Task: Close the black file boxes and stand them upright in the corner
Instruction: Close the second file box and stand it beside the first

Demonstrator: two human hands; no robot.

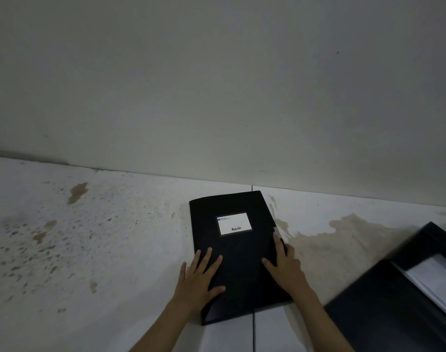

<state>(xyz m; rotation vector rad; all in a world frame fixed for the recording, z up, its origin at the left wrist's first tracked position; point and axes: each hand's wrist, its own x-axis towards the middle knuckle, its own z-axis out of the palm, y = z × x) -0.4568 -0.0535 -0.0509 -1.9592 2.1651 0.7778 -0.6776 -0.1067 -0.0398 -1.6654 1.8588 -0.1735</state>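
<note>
Closing step: left hand (200, 278) and right hand (284, 265), spread flat, press black file box (238, 252) lid shut on floor (90, 237); next, stand it upright, then close open box (404, 295) right.

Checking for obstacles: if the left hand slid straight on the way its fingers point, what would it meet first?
The left hand points up-right across the closed file box; probably its white label first.

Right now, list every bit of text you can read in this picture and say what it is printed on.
White rectangular label on the lid of the closed black file box lying flat on the floor: a dark logo word at its lower right, starting with what looks like "B", too blurred to read.
Same label, upper left: a small blue mark with fine print, too small to read.
White paper in the open black file box at right: no legible text.
</note>
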